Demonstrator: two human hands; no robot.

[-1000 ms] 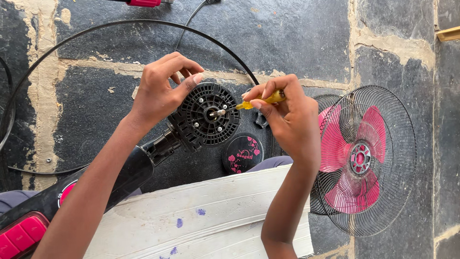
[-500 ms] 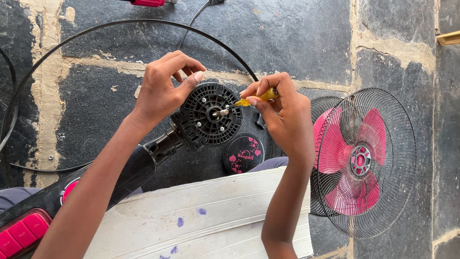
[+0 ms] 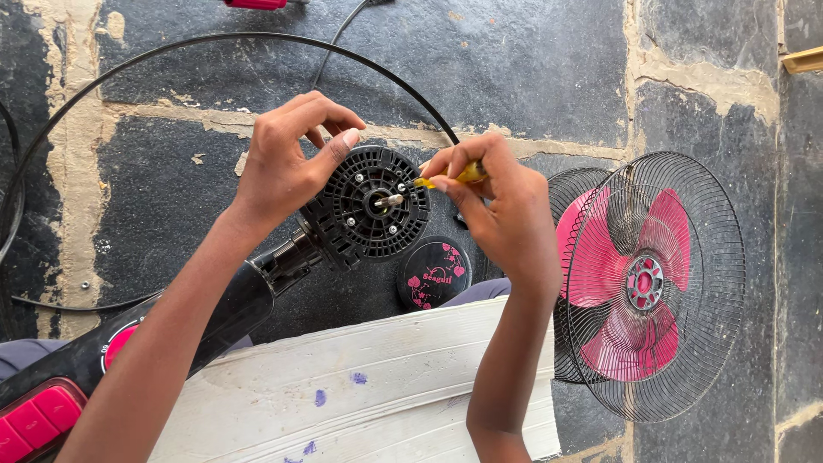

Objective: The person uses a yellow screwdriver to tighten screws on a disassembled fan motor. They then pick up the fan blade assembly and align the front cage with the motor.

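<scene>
My left hand (image 3: 287,163) grips the rim of a black round fan motor housing (image 3: 370,207), face up with a metal shaft at its centre. My right hand (image 3: 501,206) is shut on a small yellow-handled screwdriver (image 3: 454,177), its tip at the right side of the housing face. The housing joins a black fan body (image 3: 223,304) with pink buttons (image 3: 34,420) at the lower left.
A wire grille with pink blades (image 3: 647,283) lies on the stone floor at the right. A black round cap with pink flowers (image 3: 434,273) sits below the housing. A white painted plank (image 3: 369,386) crosses the foreground. A black ring (image 3: 129,64) lies on the floor.
My right hand has shifted left and slightly down, bringing the screwdriver closer to the housing face. My left hand keeps its hold on the housing.
</scene>
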